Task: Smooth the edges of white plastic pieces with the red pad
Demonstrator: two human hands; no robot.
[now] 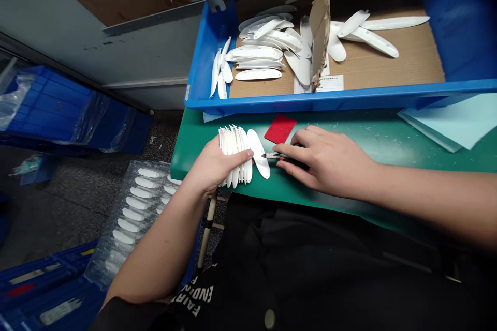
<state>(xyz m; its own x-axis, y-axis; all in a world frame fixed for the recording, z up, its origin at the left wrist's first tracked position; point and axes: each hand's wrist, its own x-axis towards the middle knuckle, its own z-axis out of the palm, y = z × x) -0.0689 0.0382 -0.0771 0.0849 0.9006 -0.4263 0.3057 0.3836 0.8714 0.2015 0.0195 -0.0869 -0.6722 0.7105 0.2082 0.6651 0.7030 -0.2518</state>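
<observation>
My left hand [212, 165] is closed around a fanned stack of white oval plastic pieces [235, 147], holding them on edge at the left end of the green table [368, 134]. The frontmost white piece [259, 152] leans out to the right. My right hand [326, 160] is closed on a small knife-like tool [272, 155], and its tip touches that piece. A small red pad [280, 128] lies just behind the tool.
A blue tray [310, 99] lined with cardboard stands behind, holding several loose white pieces [264, 46] and a torn cardboard divider [320, 36]. Light blue sheets [458, 119] lie at right. A clear blister tray [135, 207] with white pieces and blue crates [58, 108] sit on the floor at left.
</observation>
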